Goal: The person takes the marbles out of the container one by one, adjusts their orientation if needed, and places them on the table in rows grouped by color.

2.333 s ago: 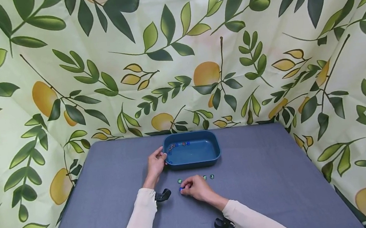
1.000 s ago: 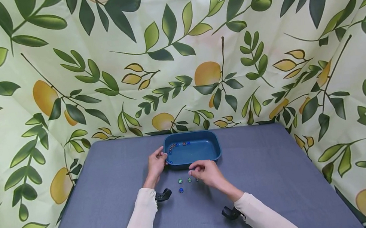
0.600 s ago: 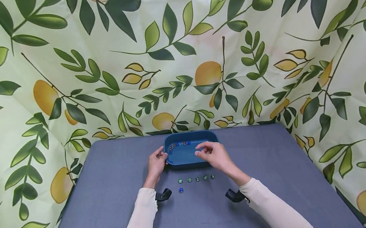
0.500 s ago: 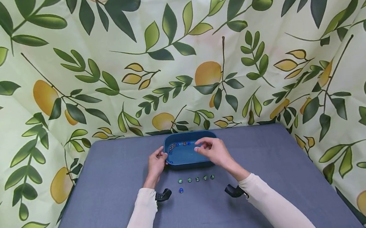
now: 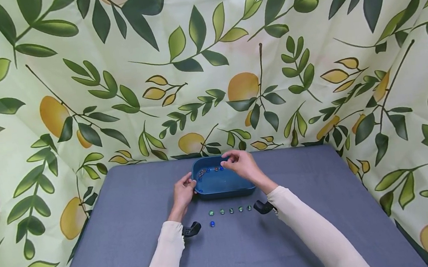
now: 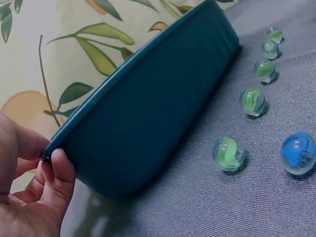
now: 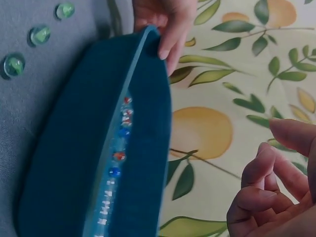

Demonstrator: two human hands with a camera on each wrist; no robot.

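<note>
The blue tray point(image 5: 219, 183) is gripped at its corner by the left hand point(image 5: 183, 193), while the right hand point(image 5: 241, 165) is hovered above with fingers point(image 7: 256, 170) curled, nothing visibly pinched.

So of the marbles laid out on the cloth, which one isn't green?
The blue marble, alone below the left end of the row of five green marbles, nearest the left hand.

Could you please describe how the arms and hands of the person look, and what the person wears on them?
Both arms are covered by long, close-fitting cream sleeves that reach to the wrists. The left hand and the right hand are bare, without gloves; I see no rings. A small black device, probably the wrist camera mount, sits under each wrist.
</note>
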